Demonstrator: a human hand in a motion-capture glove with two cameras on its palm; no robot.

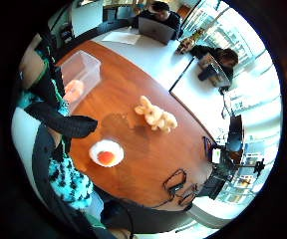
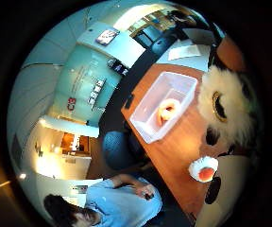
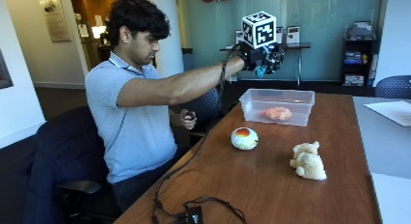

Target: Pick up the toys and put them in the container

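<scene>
Panda: black-and-white plush, clutched in right hand, raised above bin.
Bin: clear, on table, holds orange toy.
Egg: on table, near bin.
Bunny: cream, beside egg.

This is an office meeting room. A long wooden worktop stands among office chairs, beside a frosted glass wall. A laptop sits open nearby.
</scene>
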